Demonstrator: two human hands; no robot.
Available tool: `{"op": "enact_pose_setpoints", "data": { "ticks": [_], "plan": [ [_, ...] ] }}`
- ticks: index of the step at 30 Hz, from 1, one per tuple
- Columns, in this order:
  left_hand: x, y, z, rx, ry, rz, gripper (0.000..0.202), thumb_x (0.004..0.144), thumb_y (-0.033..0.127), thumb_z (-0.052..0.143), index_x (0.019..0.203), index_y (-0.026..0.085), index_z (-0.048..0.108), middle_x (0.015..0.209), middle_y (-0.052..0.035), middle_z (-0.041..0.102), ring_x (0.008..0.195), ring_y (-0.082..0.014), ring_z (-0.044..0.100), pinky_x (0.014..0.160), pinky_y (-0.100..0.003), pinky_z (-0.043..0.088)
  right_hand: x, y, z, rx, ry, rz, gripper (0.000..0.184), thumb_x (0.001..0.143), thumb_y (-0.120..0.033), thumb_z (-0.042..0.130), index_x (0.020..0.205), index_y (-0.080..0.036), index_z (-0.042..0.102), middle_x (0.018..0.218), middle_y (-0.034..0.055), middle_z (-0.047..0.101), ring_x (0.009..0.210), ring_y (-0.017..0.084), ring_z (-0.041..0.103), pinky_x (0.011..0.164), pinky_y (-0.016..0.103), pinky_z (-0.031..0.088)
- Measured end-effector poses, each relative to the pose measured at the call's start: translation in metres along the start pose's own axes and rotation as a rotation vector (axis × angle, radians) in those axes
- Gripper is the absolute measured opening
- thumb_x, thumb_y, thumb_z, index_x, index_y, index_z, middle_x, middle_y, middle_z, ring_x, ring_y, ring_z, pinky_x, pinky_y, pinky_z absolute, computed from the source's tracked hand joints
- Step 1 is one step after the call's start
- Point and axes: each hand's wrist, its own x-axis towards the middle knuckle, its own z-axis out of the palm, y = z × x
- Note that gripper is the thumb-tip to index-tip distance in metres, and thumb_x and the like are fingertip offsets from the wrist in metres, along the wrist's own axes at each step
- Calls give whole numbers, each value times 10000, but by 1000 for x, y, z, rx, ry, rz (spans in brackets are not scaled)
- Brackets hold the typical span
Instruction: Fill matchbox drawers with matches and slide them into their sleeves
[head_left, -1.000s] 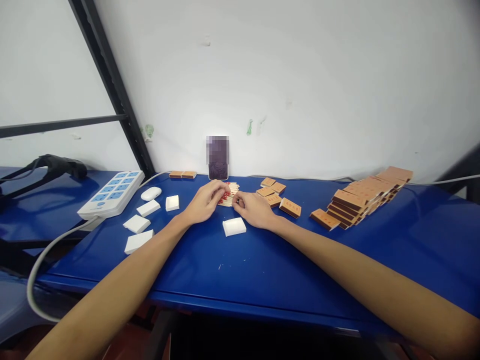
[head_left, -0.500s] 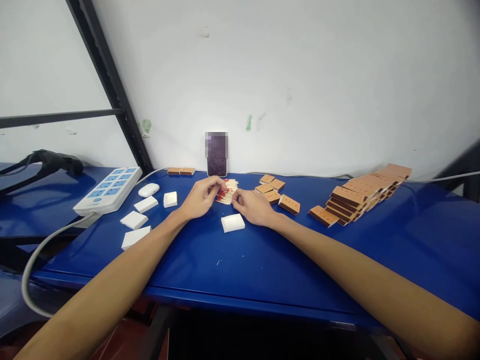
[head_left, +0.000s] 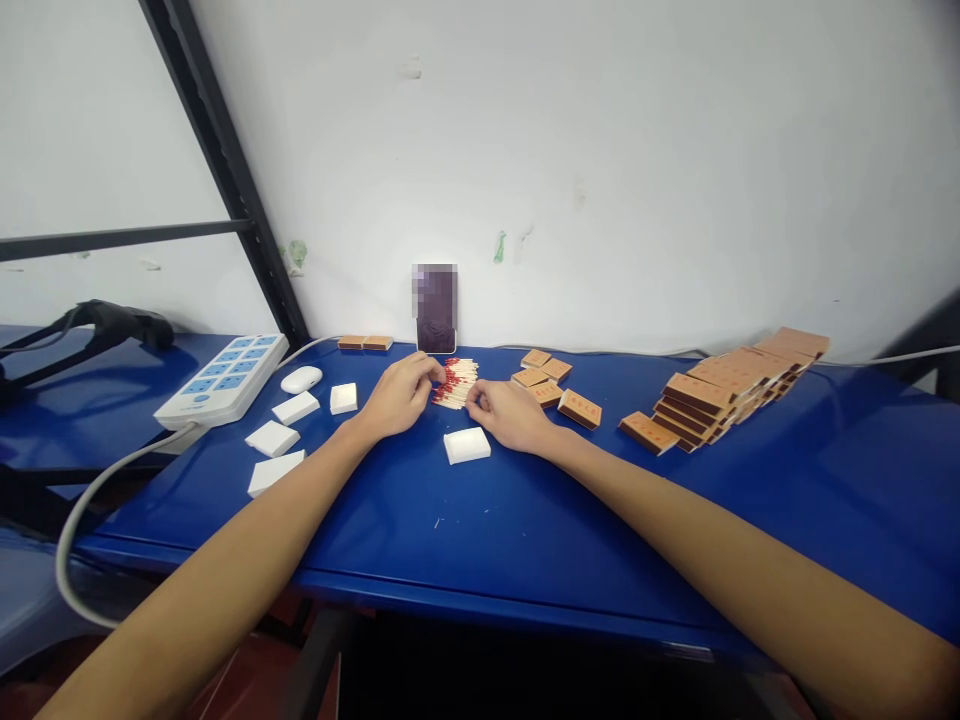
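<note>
A pile of loose red-tipped matches [head_left: 459,384] lies on the blue table between my hands. At its left side, my left hand [head_left: 403,396] has bent, closed fingers with the tips against the red heads; whatever they grip is hidden. My right hand [head_left: 510,412] is by the bare stick ends at the lower right, thumb and fingers drawn together in a pinch; I cannot make out what is in it. Just in front of the pile sits a white open matchbox tray [head_left: 466,446].
Several orange matchbox sleeves [head_left: 546,394] lie right of my right hand, with a leaning stack of matchboxes [head_left: 705,395] farther right. White trays [head_left: 295,407], a white case [head_left: 301,380] and a power strip [head_left: 223,380] are at left. A phone [head_left: 436,310] leans on the wall.
My left hand's fingers have shifted slightly and lowered at the match heads, uncovering more of the pile. My right hand has stayed nearly in place. The whole view has shifted a little.
</note>
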Motion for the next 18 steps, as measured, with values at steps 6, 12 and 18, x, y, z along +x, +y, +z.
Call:
{"op": "enact_pose_setpoints", "data": {
  "ticks": [6,12,18],
  "plan": [
    [0,-4,0,50,-85,-27,282,802,77,372,890,177,620,882,-39,606,814,-176,567,745,-302,432,-1,0,0,-30,4,-35,132,908,-265,506,895,-221,630,778,0,676,669,140,566,605,256,298],
    [1,-4,-2,93,-95,-71,289,832,104,359,906,186,626,913,-46,623,840,-189,580,757,-307,428,-3,-3,-3,-23,37,-92,164,942,-265,474,924,-209,628,805,11,677,688,137,573,608,254,306],
    [0,8,-2,197,-78,-379,303,952,372,324,1008,233,587,853,-54,647,823,-255,600,729,-336,403,0,-3,-1,-56,4,-55,169,930,-290,485,909,-219,637,817,21,685,704,156,584,578,263,271]
  ]
}}
